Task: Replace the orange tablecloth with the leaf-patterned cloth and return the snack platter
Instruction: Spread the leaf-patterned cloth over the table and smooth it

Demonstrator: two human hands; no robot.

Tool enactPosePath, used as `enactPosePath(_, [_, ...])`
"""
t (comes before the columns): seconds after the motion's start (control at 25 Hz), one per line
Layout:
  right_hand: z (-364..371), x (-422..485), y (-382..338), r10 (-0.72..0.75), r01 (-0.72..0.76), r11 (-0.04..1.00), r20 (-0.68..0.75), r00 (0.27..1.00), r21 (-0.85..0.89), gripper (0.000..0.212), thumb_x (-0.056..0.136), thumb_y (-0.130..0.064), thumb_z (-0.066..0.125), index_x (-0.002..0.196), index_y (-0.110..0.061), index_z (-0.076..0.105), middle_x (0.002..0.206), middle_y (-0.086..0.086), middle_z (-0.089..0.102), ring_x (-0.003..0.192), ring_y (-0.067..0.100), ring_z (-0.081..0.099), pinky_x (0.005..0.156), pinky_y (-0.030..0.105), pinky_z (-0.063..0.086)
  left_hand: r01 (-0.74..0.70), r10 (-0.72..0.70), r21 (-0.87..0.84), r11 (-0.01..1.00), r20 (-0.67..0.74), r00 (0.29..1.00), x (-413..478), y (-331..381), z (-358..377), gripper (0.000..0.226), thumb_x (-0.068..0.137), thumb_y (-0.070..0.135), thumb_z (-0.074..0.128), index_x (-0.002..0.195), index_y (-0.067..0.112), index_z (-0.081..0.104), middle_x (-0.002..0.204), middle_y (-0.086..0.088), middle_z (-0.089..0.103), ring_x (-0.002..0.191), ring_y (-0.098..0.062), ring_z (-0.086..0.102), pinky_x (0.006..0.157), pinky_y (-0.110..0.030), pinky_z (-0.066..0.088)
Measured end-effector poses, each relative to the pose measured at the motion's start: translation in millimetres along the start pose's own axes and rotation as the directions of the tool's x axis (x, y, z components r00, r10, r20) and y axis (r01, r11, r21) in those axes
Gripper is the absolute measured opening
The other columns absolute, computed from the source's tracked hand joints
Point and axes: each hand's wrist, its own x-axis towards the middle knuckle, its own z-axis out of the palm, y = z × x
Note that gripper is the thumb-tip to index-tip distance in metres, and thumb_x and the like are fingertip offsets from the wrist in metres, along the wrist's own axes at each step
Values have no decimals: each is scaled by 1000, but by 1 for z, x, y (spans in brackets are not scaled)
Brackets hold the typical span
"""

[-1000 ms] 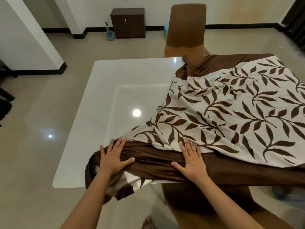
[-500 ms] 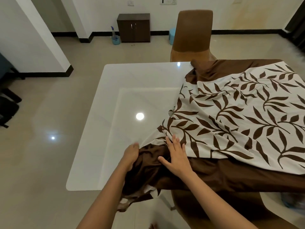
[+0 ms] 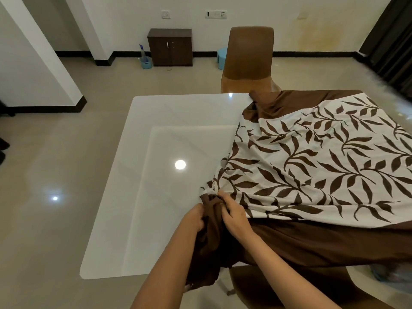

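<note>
A: Cloth position?
B: The leaf-patterned cloth (image 3: 312,166) is spread over the right part of the white table (image 3: 156,152) only. The left part is left bare. Its brown border (image 3: 323,241) is draped off the near edge.
A: Hands?
B: The bunched near-left corner of that border is gripped by both. The left hand (image 3: 196,217) is curled round the gathered fabric from the left. The right hand (image 3: 234,216) is closed on it from the right, fingertips tucked into the folds. The hands are set almost together.
A: Why held there?
B: Judged: the corner is gathered so it can be drawn left across the bare top. Two edges are controlled at once from a corner grip.
A: Far side?
B: The far-left corner is seen crumpled beside the far chair (image 3: 249,56). A pull is likely needed there too.
A: Snack platter, orange tablecloth?
B: Neither is seen. The orange tablecloth is judged removed, as bare top is shown. The platter return is not yet done.
</note>
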Motion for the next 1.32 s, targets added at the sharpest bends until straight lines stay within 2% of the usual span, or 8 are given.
enactPosePath(0.16, [3,0,20,-75,55,881,-23,997,-470,90,84,-77,21,154,-24,0,159,0,-20,144,18,-25,115,34,-21,-81,57,297,952,90,994,1,19,-7,22,98,13,48,80,9,59,81,-7,58,71,-16,55,75,-32,52])
enactPosePath(0.36, [-2,-8,56,191,-51,678,109,976,-733,108,62,-95,-1,147,-33,-22,154,4,-32,142,28,-30,114,51,-19,-358,362,66,932,-257,896,1,53,-79,20,84,22,73,96,6,69,92,-12,71,87,-27,68,84,-37,56])
enactPosePath(0.64, [-4,-19,63,247,-81,634,103,964,-769,111,61,-97,14,147,-34,-20,153,-3,-30,142,21,-29,115,48,-18,-538,670,452,712,-666,327,-25,43,-144,34,76,36,77,76,7,59,73,-1,59,71,-22,54,65,-32,42])
enactPosePath(0.72, [-8,-17,58,257,-80,623,107,960,-778,112,60,-98,13,150,-35,-11,156,-3,-21,145,21,-21,114,47,-19,-519,635,401,755,-644,426,-22,38,-155,54,76,60,67,73,7,58,70,-2,59,69,-22,54,61,-31,42])
enactPosePath(0.84, [-11,-6,45,143,-145,778,-53,988,-611,97,75,-89,21,145,-23,35,154,5,29,145,23,17,119,45,6,-366,241,-288,885,-390,889,-20,45,-158,75,89,71,28,105,7,63,97,-15,68,92,-32,62,81,-40,48])
enactPosePath(1.0, [6,25,40,88,-183,834,-202,975,-521,76,90,-63,19,150,-17,24,160,12,9,148,25,-2,119,42,8,-201,205,54,978,-415,886,-2,37,-127,39,101,5,35,139,-6,38,140,-19,45,128,-36,46,75,-32,47])
enactPosePath(1.16, [34,57,31,159,-84,789,70,985,-609,91,76,-74,7,148,-25,-19,154,2,-33,140,22,-34,113,45,-21,-36,127,465,884,-166,978,32,51,-85,35,92,20,59,124,4,57,126,-16,60,103,-28,61,79,-37,55])
enactPosePath(1.32, [44,63,36,215,-69,721,128,968,-689,97,68,-83,-4,148,-30,-21,153,0,-33,141,24,-31,113,52,-21,-108,379,629,770,-314,871,37,61,-74,26,94,17,51,110,0,63,111,-15,65,96,-29,60,81,-33,48])
